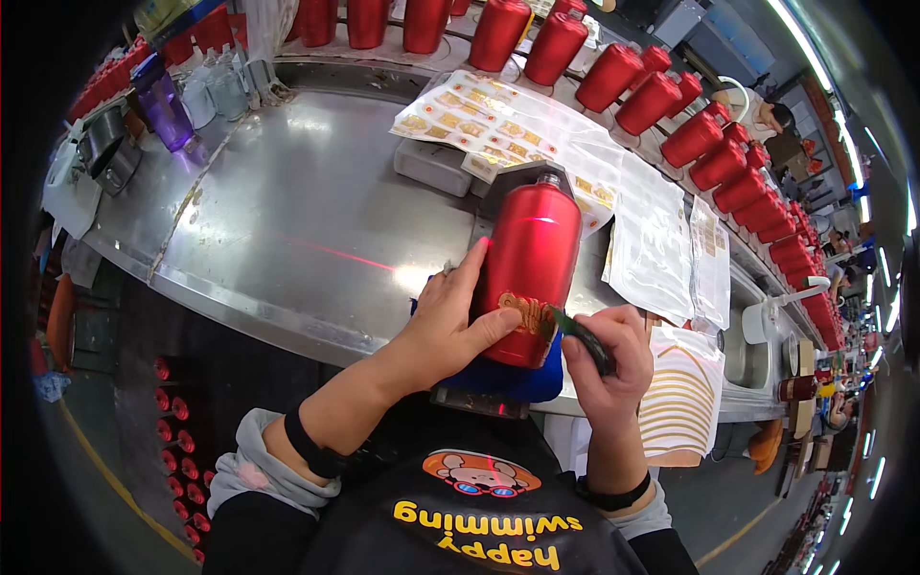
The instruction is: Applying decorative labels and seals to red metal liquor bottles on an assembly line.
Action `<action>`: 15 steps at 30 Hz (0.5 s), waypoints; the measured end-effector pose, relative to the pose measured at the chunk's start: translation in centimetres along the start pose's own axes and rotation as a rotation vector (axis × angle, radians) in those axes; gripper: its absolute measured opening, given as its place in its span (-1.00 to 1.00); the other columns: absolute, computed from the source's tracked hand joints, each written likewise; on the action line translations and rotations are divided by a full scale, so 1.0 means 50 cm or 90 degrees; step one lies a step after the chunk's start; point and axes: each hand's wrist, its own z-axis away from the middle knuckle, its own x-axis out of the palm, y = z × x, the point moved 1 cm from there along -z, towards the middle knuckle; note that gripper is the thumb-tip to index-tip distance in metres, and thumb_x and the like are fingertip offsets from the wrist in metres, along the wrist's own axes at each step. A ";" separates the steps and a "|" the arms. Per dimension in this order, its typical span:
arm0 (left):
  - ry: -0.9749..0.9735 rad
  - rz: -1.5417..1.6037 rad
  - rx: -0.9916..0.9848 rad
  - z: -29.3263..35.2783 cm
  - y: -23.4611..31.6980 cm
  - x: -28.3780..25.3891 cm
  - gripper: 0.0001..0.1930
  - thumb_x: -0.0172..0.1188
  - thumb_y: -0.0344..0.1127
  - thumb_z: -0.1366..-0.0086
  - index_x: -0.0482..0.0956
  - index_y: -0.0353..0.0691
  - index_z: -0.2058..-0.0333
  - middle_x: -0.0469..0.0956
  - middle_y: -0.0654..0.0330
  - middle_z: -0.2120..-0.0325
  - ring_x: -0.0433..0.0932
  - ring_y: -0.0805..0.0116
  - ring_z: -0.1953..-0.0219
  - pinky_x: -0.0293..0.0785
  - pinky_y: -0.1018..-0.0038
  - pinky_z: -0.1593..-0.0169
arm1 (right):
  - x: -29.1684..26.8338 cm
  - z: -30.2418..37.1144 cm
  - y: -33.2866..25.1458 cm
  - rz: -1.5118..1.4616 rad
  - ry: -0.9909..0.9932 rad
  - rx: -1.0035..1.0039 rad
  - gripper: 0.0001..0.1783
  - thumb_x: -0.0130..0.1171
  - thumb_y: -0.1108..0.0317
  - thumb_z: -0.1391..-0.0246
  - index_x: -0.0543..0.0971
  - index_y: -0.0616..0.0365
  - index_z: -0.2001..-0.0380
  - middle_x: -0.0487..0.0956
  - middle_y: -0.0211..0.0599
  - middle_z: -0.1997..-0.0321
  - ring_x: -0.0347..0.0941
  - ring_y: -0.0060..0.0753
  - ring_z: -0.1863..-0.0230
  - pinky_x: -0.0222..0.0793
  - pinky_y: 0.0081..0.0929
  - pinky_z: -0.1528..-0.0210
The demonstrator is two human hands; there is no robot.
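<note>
A glossy red metal bottle (532, 249) lies tilted in a dark holder (515, 176) at the table's front edge, its silver neck pointing away from me. Near its base is a gold decal (525, 314). My left hand (443, 321) grips the bottle from the left, thumb pressed beside the decal and fingers along the side. In my closed right hand (610, 369) is a small scraper (586, 341) with a dark handle and a greenish blade, its tip against the decal's right end. Blue cloth (522, 379) lies under the bottle's base.
Sheets of gold decals (494, 120) lie beyond the bottle, and a sheet with gold curved strips (682, 393) is at right. Red bottles (609, 77) line a conveyor behind. A sink (750, 350) is at far right, a purple bottle (165, 105) at far left. People work farther off.
</note>
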 end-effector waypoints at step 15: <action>-0.064 0.395 -0.090 -0.014 0.117 -0.051 -0.46 -0.03 -0.49 -0.28 0.20 -0.27 -0.25 0.28 0.18 -0.15 0.25 0.40 -0.12 0.24 0.42 -0.23 | -0.023 0.020 0.018 -0.089 0.017 0.108 -0.83 0.30 0.46 -0.05 0.57 0.28 0.29 0.46 -0.32 0.40 0.35 -0.54 0.40 0.25 -0.62 0.33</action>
